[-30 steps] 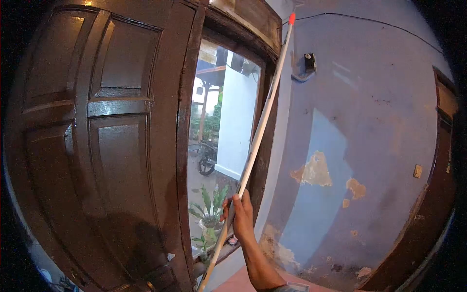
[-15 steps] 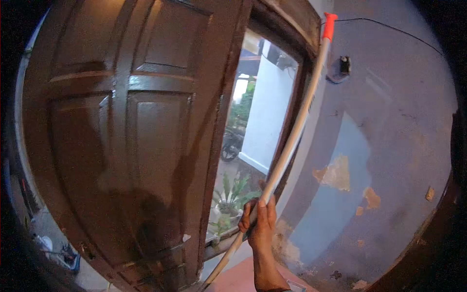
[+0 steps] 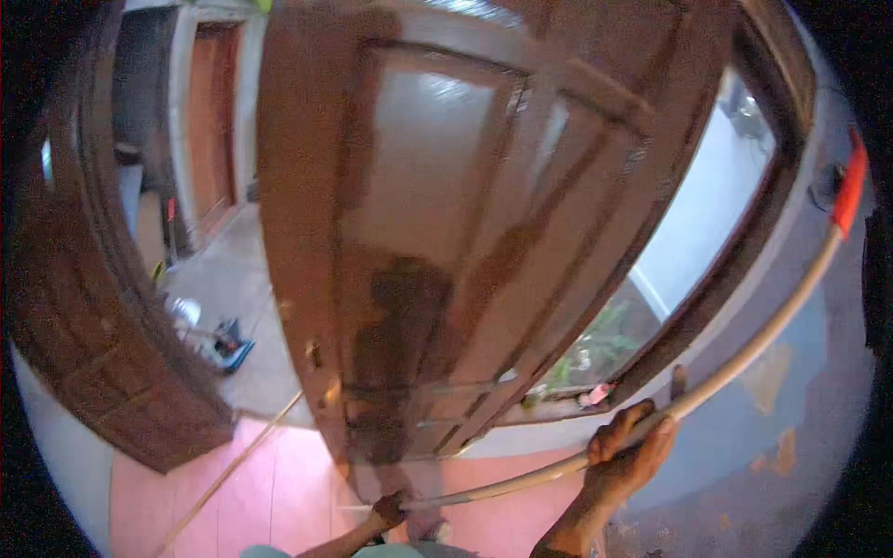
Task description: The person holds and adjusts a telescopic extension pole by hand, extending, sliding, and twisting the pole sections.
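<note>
1. Since the earlier frame my pole (image 3: 767,330) has tipped from steep to a much lower slant, and its red end (image 3: 848,200) has gone from the top of my view to its right side.
2. My left hand (image 3: 386,511) has come into view, and more of the brown door (image 3: 433,214) and the pink floor (image 3: 270,479) shows.
3. The pole's long axis runs from low in the middle, up and rightward; the red end points up, in front of the wall (image 3: 791,456).
4. The fingers of my right hand (image 3: 628,456) are wrapped round the pole partway along; those of my left are closed round it near its lower end.
5. The pole's surface is too blurred for me to read.
6. A thin stick (image 3: 228,472) slants over the floor, left of my left hand.
</note>
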{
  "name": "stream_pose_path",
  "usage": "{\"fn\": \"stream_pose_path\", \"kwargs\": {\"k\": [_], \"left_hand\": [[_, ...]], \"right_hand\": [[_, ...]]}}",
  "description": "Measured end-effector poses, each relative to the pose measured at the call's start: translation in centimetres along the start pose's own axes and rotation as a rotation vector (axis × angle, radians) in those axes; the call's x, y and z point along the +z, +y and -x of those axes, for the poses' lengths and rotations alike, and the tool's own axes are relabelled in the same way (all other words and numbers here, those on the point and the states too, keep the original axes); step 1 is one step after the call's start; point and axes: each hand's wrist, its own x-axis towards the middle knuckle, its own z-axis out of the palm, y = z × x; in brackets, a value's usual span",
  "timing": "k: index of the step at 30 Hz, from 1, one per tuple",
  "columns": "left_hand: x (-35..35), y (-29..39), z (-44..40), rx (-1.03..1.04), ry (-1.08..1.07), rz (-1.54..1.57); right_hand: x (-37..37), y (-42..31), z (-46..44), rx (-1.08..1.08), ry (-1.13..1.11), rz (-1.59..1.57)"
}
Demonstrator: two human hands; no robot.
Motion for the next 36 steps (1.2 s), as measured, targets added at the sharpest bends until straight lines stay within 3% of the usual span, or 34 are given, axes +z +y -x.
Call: {"fn": "stream_pose_path", "kwargs": {"k": [1, 4, 6, 8, 9, 11, 12, 14, 16, 19, 24, 25, 30, 32, 34, 36], "left_hand": [[-4.2, 3.7, 0.6, -0.133, -0.084, 0.004], [-6.1, 5.5, 3.1, -0.057, 0.202, 0.236], [-8.3, 7.2, 3.8, -0.064, 0.285, 0.303], [-11.6, 10.7, 5.1, -0.301, 0.180, 0.380], [-11.6, 11.3, 5.8, -0.326, 0.213, 0.395], [-11.9, 12.0, 6.9, -0.222, 0.489, 0.432], [-11.5, 11.3, 7.6, -0.243, 0.509, 0.409], [-10.9, 11.0, 10.1, -0.211, 0.577, 0.258], [-11.1, 12.0, 13.7, -0.380, 0.446, 0.265], [-10.7, 11.9, 16.7, -0.347, 0.412, 0.329], [-11.6, 10.3, 18.5, -0.421, 0.371, 0.412], [-12.7, 10.4, 18.3, -0.394, 0.369, 0.336], [-14.2, 6.0, 17.8, -0.221, 0.359, 0.175], [-15.3, 3.8, 18.2, -0.180, 0.302, 0.143], [-17.5, 1.9, 18.9, -0.254, 0.177, 0.165], [-19.2, -0.8, 20.0, -0.264, 0.085, 0.238]], "right_hand": [[-0.7, 0.2, 0.2, 0.021, -0.057, -0.011], [2.3, -1.1, 2.4, 0.037, 0.060, 0.017], [2.4, -0.7, 3.7, 0.120, -0.021, -0.022], [2.2, 0.0, 5.2, 0.195, -0.122, -0.070], [2.3, 0.4, 6.4, 0.254, -0.100, -0.130], [0.5, 1.5, 8.0, 0.279, -0.290, -0.119], [-0.3, 2.1, 8.8, 0.288, -0.385, -0.111], [-1.1, 2.3, 11.6, 0.542, -0.304, -0.416], [-1.2, 0.7, 13.9, 0.551, -0.223, -0.333], [-2.7, 0.1, 16.2, 0.358, -0.507, -0.303], [-1.4, -2.1, 16.4, 0.433, -0.425, -0.240], [-1.6, -1.8, 16.1, 0.402, -0.510, -0.293], [1.2, -2.7, 18.0, 0.292, -0.192, -0.129], [0.1, -1.1, 18.1, 0.352, -0.578, -0.442], [3.8, -2.6, 19.6, 0.257, 0.043, -0.096], [4.8, -2.0, 20.7, 0.236, 0.089, -0.080]]}}
